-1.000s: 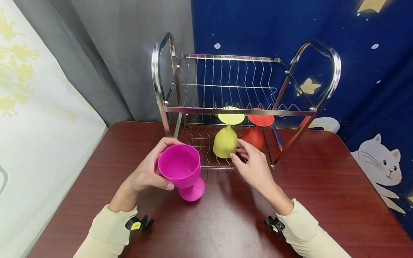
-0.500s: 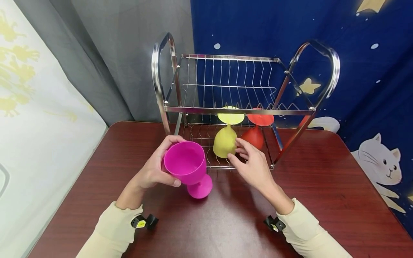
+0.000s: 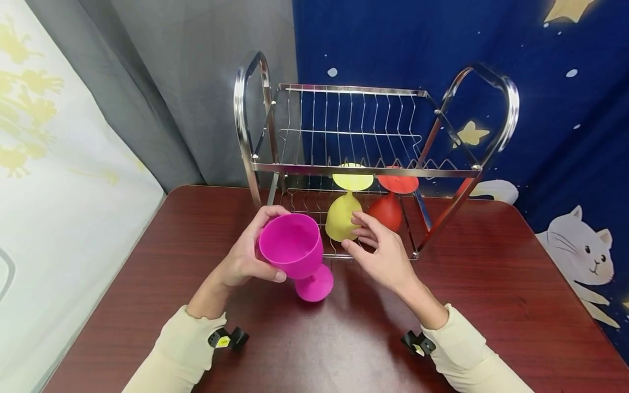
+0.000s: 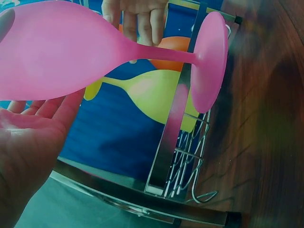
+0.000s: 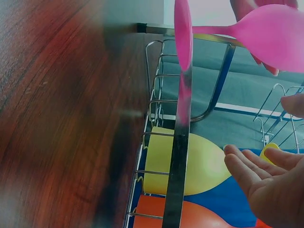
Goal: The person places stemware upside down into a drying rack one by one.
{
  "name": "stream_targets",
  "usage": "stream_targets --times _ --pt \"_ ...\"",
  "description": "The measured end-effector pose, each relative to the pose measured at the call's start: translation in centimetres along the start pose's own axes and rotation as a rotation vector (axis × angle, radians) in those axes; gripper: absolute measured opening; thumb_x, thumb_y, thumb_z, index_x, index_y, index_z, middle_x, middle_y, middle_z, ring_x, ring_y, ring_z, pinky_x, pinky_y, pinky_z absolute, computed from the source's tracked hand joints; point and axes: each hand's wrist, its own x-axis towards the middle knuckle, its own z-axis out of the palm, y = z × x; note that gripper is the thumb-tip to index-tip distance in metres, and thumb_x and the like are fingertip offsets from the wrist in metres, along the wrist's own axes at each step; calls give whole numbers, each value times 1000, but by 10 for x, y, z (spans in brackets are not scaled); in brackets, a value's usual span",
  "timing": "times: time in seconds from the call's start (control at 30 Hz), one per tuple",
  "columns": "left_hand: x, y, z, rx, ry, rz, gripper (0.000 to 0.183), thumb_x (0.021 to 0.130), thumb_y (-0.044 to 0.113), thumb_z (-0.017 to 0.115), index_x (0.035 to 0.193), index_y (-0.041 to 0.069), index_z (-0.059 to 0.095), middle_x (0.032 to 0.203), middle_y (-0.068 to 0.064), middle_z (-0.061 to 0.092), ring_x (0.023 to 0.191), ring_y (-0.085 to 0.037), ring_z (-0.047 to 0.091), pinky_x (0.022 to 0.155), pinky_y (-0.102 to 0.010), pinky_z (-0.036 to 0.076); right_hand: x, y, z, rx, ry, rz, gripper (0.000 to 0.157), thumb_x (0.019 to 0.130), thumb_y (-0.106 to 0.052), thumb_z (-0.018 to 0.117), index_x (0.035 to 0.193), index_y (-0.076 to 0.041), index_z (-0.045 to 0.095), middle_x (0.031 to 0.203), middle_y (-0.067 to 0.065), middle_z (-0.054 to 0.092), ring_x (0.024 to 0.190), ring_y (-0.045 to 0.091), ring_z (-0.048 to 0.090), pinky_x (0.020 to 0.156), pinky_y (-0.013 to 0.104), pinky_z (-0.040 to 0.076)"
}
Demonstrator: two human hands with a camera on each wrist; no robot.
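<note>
In the head view my left hand [image 3: 245, 259] grips the bowl of a magenta plastic goblet [image 3: 297, 262], tilted mouth toward the camera, its foot lower right. The left wrist view shows the goblet's stem and foot [image 4: 211, 61] in front of the rack. My right hand [image 3: 385, 256] has its fingers apart and loosely bent, with nothing between them. It overlaps the right edge of a yellow goblet [image 3: 339, 221], which stands mouth down on the lower shelf. To the right of that, a red goblet [image 3: 386, 213] also stands upside down, partly behind my right hand.
A two-tier chrome dish rack [image 3: 354, 169] stands at the back of the dark red wooden table [image 3: 491, 305]. Its front bar crosses before the goblets' feet. Curtains [image 3: 393, 43] hang behind the table, and a white cloth [image 3: 59, 218] lies along the left.
My left hand has moved right with the magenta goblet, closer to the right hand and the front of the rack. My right hand has shifted slightly left. The yellow and red goblets stay put.
</note>
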Motion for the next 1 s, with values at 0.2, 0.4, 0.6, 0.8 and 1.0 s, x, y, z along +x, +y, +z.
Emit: stream_targets --times 0.2,0.4,0.6,0.8,1.0 --pt "4 -2 4 12 31 13 89 57 8 84 133 9 37 130 -12 49 120 -30 48 86 -40 56 -1 -3 0 37 -44 -28 60 85 -17 75 138 -4 50 131 15 60 110 30 65 94 35 51" --pt "6 -4 6 7 51 17 87 58 7 83 132 9 37 128 -11 50 119 -28 49 87 -39 55 -2 -6 0 71 -84 -56 62 84 -15 75 140 -7 48 132 13 59 112 29 64 95 32 51" --pt "8 -4 11 -13 65 14 86 59 4 82 132 10 38 128 -10 50 119 -29 49 86 -39 56 -3 -6 0 107 -145 -113 65 84 -12 75 142 -14 47 133 6 59 113 27 64 94 33 51" --pt "11 -6 17 -20 75 8 86 59 4 82 132 9 37 128 -12 50 119 -30 49 86 -40 55 -4 -5 0 132 -203 -155 68 84 -11 76 144 -16 45 134 8 58 114 25 64 95 37 51" --pt "14 -8 21 -37 92 8 85 60 7 82 132 9 37 128 -11 50 118 -29 49 86 -38 55 -5 -5 0 136 -257 -199 72 81 -9 77 144 -15 44 133 5 59 110 18 65 93 34 52"
